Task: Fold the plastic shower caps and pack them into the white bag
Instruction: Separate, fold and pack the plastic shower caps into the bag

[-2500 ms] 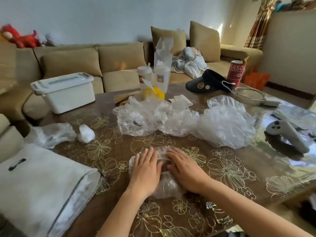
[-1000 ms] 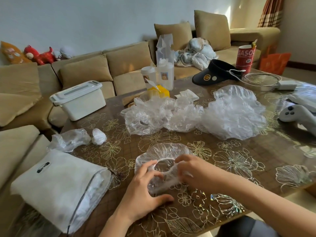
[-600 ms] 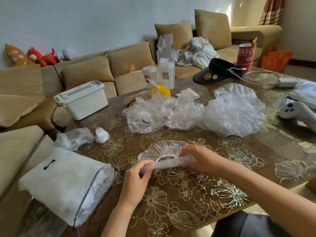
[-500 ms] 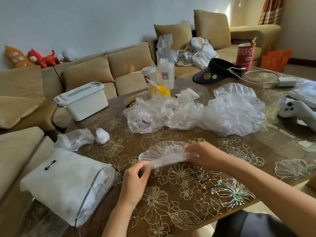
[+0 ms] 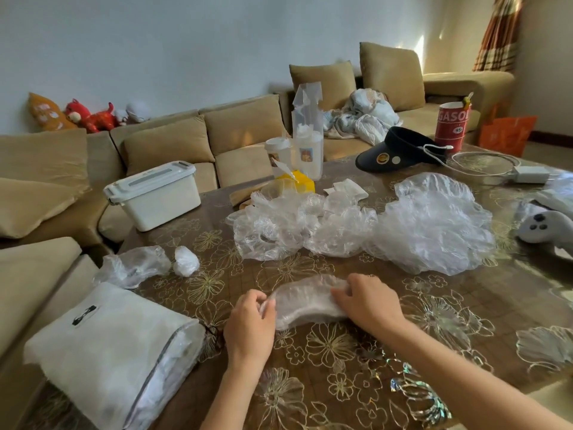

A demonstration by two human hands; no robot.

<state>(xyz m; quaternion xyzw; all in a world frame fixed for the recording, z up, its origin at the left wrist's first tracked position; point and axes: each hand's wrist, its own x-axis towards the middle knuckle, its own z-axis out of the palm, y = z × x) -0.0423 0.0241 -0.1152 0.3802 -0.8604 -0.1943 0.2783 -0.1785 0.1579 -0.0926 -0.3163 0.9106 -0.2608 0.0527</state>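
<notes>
Cap (image 5: 305, 302), folded into a curved strip, lies on the worktop (image 5: 325, 352) near me, stretched between my two hands. My left hand (image 5: 249, 318) pinches its left end, thumb and fingers curled round the plastic. My right hand (image 5: 369, 302) grips the right end, fingers bent over the top of it. The bag (image 5: 108, 346) lies on its side at the near left corner of the worktop, mouth turned right toward my left hand, clear plastic showing inside. Beyond the cap, across the middle of the worktop, sits a heap of loose caps (image 5: 356, 225). Left, beyond the bag, a crumpled clear wrap (image 5: 133, 265) rests just beside a small white bundle (image 5: 186, 260). A controller (image 5: 542, 228) lies at the right edge, a dark visor (image 5: 397, 148) at the far side.
</notes>
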